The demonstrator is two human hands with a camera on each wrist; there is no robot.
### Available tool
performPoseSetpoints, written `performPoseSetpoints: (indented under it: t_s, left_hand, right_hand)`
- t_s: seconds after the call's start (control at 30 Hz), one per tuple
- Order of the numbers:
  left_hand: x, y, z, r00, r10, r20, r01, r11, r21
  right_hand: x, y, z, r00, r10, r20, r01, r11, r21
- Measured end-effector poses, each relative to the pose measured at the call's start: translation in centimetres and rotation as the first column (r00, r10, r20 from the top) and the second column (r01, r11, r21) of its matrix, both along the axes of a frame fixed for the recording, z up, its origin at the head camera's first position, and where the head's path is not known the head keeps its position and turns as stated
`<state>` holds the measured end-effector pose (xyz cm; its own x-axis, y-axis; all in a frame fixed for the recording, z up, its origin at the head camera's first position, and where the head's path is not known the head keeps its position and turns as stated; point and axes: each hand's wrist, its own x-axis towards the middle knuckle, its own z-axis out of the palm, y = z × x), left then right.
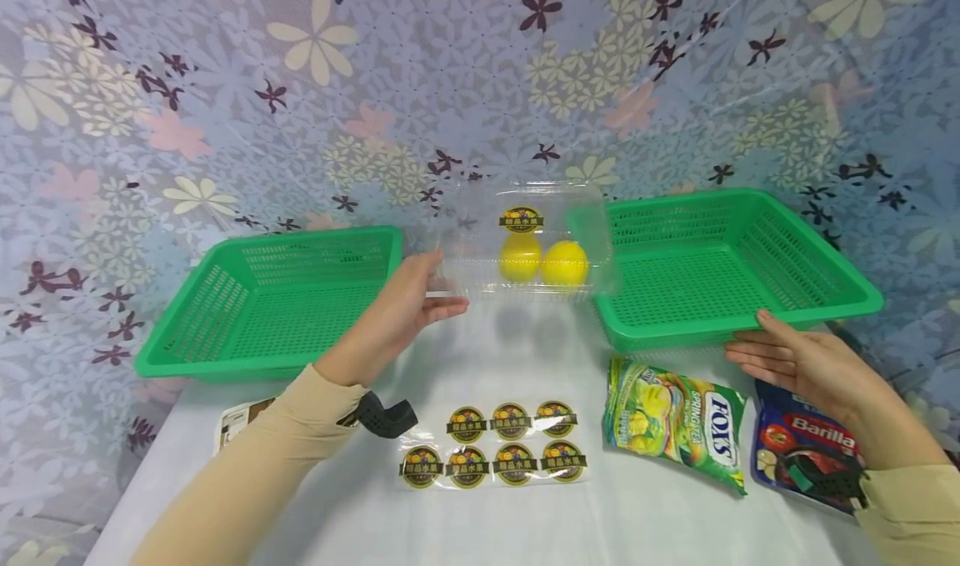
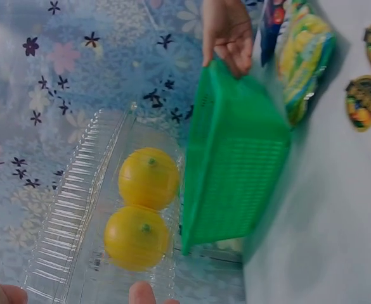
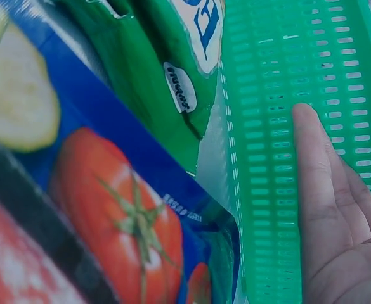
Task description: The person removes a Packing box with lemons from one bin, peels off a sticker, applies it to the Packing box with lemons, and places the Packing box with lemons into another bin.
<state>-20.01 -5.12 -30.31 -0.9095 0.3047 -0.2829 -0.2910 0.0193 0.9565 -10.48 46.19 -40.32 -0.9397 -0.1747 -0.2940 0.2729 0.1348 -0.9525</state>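
Note:
My left hand (image 1: 408, 299) grips the left end of a clear plastic clamshell box (image 1: 472, 270), held up between two green baskets. Inside the box sit two round yellow fruits (image 1: 565, 263), side by side, with small green stem ends (image 2: 151, 162) showing in the left wrist view. A dark round fruit sticker (image 1: 521, 219) is on the box's lid. At the right basket's (image 1: 738, 326) near right rim, my right hand (image 1: 813, 374) pinches the edge, thumb over the rim. Its straight fingers (image 3: 315, 177) lie along the basket's slotted outer wall in the right wrist view.
Another green basket (image 1: 266, 366) stands on the left. A sheet of round stickers (image 1: 491, 448) lies on the white table (image 1: 525, 524). Right of it are a green FOX'S candy bag (image 1: 675, 420) and a blue Barilla pouch (image 1: 802, 441). A partly covered packet (image 1: 236, 420) lies beneath my left forearm.

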Motion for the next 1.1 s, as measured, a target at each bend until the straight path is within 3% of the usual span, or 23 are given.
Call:
performPoseSetpoints:
  t_s: [0.2,0.47,0.63,0.8,1.1]
  left_hand:
    - [-1.3,1.8,1.7,0.999,-0.032,-0.006,0.032,0.999,0.016]
    - [-3.2,5.9,2.9,0.999,-0.044,0.029,0.044,0.999,0.01]
    - [-4.4,8.7,3.1,0.995,-0.099,0.01,0.099,0.995,-0.007]
    - [-5.3,11.6,3.1,0.994,-0.106,0.009,0.106,0.994,-0.002]
    - [-5.9,16.2,3.1,0.987,-0.16,-0.023,0.157,0.983,-0.094]
  right_hand:
    - [0.0,-0.1,0.2,1.0,-0.006,0.001,0.006,1.0,-0.002]
    - [0.0,-0.1,0.0,0.998,-0.035,0.042,0.038,0.997,-0.068]
    - [0.0,-0.1,0.0,0.997,-0.049,0.061,0.052,0.998,-0.041]
    - [0.0,0.1,0.0,0.996,-0.048,0.071,0.05,0.998,-0.034]
    - [0.1,0.1,-0.2,0.995,-0.047,0.083,0.053,0.996,-0.065]
